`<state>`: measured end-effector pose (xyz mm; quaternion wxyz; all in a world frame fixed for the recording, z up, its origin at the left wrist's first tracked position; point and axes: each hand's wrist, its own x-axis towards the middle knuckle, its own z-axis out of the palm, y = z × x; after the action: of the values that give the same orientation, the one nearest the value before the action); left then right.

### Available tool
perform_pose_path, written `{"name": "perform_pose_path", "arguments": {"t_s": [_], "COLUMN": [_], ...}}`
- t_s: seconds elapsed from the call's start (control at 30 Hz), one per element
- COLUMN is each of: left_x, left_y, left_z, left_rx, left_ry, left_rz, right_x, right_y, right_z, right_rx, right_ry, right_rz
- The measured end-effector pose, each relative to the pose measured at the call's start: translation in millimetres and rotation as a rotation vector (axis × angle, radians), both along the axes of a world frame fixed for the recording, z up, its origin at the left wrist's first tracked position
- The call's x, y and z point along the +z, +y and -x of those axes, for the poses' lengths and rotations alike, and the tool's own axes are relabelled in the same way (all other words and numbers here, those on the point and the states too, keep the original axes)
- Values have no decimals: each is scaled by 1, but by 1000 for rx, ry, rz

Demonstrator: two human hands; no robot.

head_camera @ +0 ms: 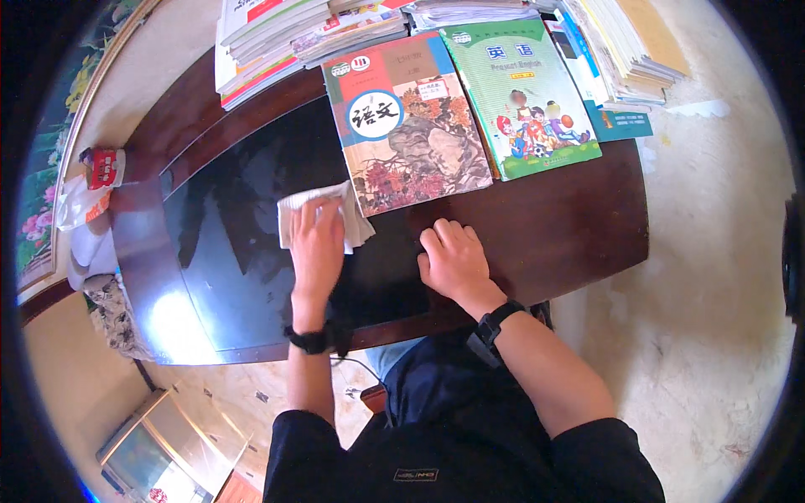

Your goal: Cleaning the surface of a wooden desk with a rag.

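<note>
My left hand (317, 242) lies flat with its fingers on a folded white cloth (289, 217), pressing it on the black inset top of a dark wooden desk (578, 239). The cloth's right edge meets the lower left side of a textbook with a floral, rocky cover (434, 151). To the right of the cloth, my right hand (454, 261) rests on the desk with its fingers curled under and nothing visible in it. Beyond that hand lies a green English textbook (528, 100), close beside the first book. Both wrists wear black bands.
Stacks of books and papers (270, 56) line the desk's far side, with another pile (635, 56) at the far right. A red package (105, 168) and a plastic bag (78, 201) sit past the left edge. A cabinet (163, 453) stands at the lower left.
</note>
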<state>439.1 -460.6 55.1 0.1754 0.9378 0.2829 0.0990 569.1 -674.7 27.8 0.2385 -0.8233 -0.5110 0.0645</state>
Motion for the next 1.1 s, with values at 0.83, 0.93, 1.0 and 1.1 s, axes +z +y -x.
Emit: {"name": "perform_pose_path", "arguments": {"t_s": [0.83,0.93,1.0,1.1], "left_x": [-68,-56,-46,-25], "left_y": [129,71,21,-56], "left_z": [-56,17,58,106], "left_rx": [38,67,103,151], "left_ry": [19,89,134,224], "left_rz": [-166,-135,-82,15], "right_x": [-3,0,1,3], "right_y": [-6,0,1,0], "right_z": [-5,-1,-1,-4], "right_rx": [-22,-12,-10,-11], "right_ry": [9,24,9,-32], "right_rz": [1,-3,-5,-21]}}
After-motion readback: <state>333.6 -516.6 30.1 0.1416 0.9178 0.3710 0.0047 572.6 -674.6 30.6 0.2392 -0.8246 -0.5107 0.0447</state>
